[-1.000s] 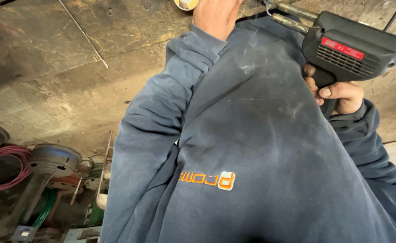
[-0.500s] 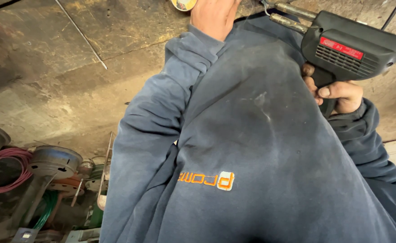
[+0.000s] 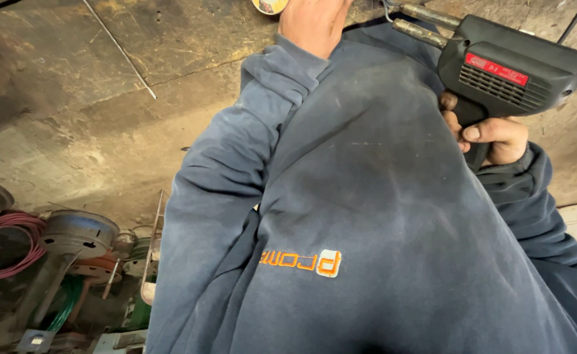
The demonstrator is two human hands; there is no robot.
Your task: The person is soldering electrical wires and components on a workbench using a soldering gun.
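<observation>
The right hand (image 3: 492, 134) is wrapped around the grip of a black pistol-shaped soldering gun (image 3: 515, 72), fingers closed tight on the handle, thumb lying along its near side. The gun sits at the far right, above the chest of a dark blue sweatshirt (image 3: 367, 196) that fills the near middle; its body carries a red label and a row of vents, and two metal prongs (image 3: 419, 26) run from its nose to the left, toward the far edge of view. The left hand (image 3: 311, 23) reaches out at far centre, past a bunched blue cuff; only the back of it shows, so whether its fingers are curled or spread cannot be told. Just left of that hand a small round yellowish thing (image 3: 268, 5) is cut off by the top edge; it looks like a roll or spool, too little seen to say. Below lies a worn, stained floor (image 3: 104, 118). At the near left sit a coil of pink wire (image 3: 3, 242), grey metal parts (image 3: 78, 233) and a green tube (image 3: 62, 308).
</observation>
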